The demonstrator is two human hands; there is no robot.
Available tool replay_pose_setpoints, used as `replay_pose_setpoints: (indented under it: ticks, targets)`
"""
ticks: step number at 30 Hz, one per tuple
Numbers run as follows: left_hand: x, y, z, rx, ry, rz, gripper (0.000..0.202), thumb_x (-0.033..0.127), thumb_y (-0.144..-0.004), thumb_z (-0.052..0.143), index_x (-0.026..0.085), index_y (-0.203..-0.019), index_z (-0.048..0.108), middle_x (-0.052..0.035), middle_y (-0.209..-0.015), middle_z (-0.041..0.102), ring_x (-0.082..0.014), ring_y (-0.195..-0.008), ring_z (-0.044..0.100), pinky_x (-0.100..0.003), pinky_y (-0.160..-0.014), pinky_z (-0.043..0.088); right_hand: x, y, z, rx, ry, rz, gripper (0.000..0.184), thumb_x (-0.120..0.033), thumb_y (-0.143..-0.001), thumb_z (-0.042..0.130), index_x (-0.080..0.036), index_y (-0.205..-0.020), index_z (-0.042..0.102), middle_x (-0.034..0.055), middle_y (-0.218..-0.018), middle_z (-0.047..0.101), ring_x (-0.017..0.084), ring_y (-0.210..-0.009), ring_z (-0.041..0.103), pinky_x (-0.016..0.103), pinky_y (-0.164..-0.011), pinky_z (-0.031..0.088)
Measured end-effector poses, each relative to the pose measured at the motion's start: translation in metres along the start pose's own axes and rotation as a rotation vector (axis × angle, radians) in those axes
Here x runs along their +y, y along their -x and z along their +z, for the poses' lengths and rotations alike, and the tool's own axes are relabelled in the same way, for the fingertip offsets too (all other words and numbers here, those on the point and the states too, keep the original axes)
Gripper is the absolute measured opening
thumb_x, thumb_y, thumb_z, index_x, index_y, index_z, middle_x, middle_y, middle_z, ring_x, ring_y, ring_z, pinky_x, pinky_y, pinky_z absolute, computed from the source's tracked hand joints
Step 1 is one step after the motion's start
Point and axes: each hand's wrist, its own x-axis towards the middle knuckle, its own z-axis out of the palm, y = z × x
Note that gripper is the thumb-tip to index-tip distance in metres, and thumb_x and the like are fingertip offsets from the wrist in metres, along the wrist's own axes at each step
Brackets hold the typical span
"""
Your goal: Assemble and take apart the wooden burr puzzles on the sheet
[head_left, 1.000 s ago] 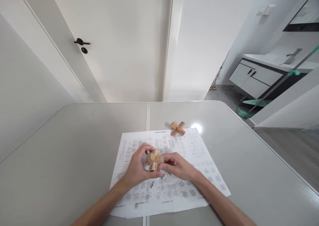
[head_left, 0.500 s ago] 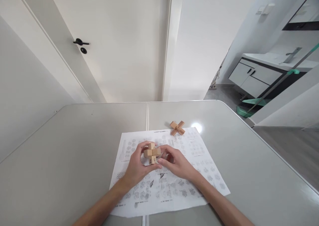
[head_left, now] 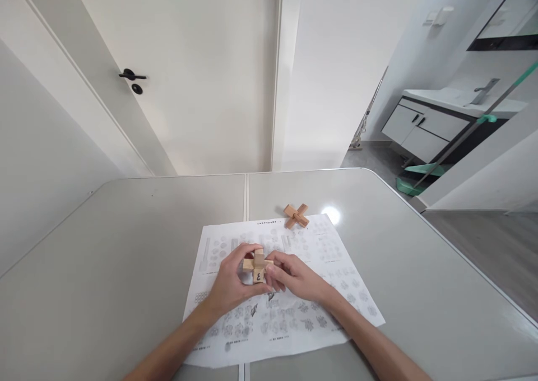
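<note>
A light wooden burr puzzle, made of crossing blocks, is held above a printed sheet. My left hand grips it from the left, with the fingers behind its top end and the thumb under its lower end. A block end facing me bears a dark "3". My right hand pinches the right-hand block between thumb and fingers; the fingertips behind are partly hidden. Beyond the hands, a second, darker wooden cross-shaped puzzle lies at the sheet's far edge.
The grey table has a seam down its middle and a raised rim. Behind it stands a white door with a black handle. At the right are a sink cabinet and a green dustpan.
The burr puzzle has been turned in my hands, so its numbered face shows differently. My right thumb now presses on the right block. The view has shifted slightly.
</note>
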Motion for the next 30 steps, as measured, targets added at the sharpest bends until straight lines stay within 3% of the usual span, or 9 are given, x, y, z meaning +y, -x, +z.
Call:
replay_pose_setpoints:
  ticks: [4,8,13,23,26,30]
  targets:
    - [0.0,-0.001,0.0,-0.013,0.064,0.042,0.07,0.07,-0.066,0.082,0.023,-0.113,0.063,-0.0063,-0.1,0.062,-0.0225,-0.087,0.06,-0.035,-0.079,0.051,0.001,-0.001,-0.005,-0.129,-0.148,0.014,0.039,-0.056,-0.101,0.051,-0.019,-0.094,0.06,0.0021,-0.082,0.066,0.011,-0.059,0.056,0.026,-0.058,0.048]
    - [0.001,-0.001,-0.002,-0.077,0.104,0.101,0.071,0.074,-0.062,0.081,0.021,-0.106,0.064,-0.0077,-0.103,0.059,-0.0237,-0.09,0.058,-0.036,-0.08,0.05,0.007,-0.002,-0.007,-0.205,-0.192,0.025,0.034,-0.051,-0.094,0.066,-0.016,-0.09,0.066,0.001,-0.074,0.065,0.011,-0.058,0.057,0.024,-0.055,0.048]
    - [0.003,-0.001,-0.002,-0.105,0.096,0.14,0.062,0.068,-0.066,0.083,0.021,-0.1,0.061,-0.0061,-0.098,0.059,-0.0219,-0.086,0.058,-0.034,-0.076,0.047,0.013,-0.001,-0.003,-0.18,-0.155,0.067,0.031,-0.047,-0.09,0.073,-0.016,-0.087,0.072,0.0,-0.068,0.064,0.012,-0.056,0.058,0.024,-0.053,0.047]
    - [0.003,-0.001,-0.004,-0.059,0.067,0.166,0.061,0.067,-0.064,0.084,0.02,-0.095,0.061,-0.0052,-0.094,0.06,-0.0213,-0.083,0.058,-0.033,-0.074,0.047,0.018,0.001,0.001,-0.103,-0.059,0.069,0.033,-0.049,-0.089,0.073,-0.017,-0.083,0.075,-0.0018,-0.059,0.059,0.011,-0.051,0.048,0.024,-0.052,0.04]
    - [0.004,0.0,-0.004,-0.066,0.082,0.122,0.06,0.065,-0.068,0.083,0.022,-0.104,0.063,-0.0059,-0.1,0.062,-0.0223,-0.088,0.06,-0.034,-0.078,0.05,0.014,-0.001,0.002,-0.058,-0.061,0.052,0.03,-0.045,-0.091,0.071,-0.017,-0.079,0.072,-0.0022,-0.058,0.058,0.01,-0.051,0.047,0.024,-0.051,0.038]
    - [0.003,0.001,-0.004,-0.061,0.078,0.032,0.069,0.066,-0.077,0.077,0.028,-0.132,0.058,-0.0077,-0.117,0.064,-0.0265,-0.105,0.063,-0.04,-0.093,0.051,0.012,-0.004,0.003,0.074,-0.109,0.039,0.023,-0.041,-0.089,0.072,-0.018,-0.093,0.071,-0.0036,-0.064,0.056,0.012,-0.054,0.052,0.025,-0.055,0.044]
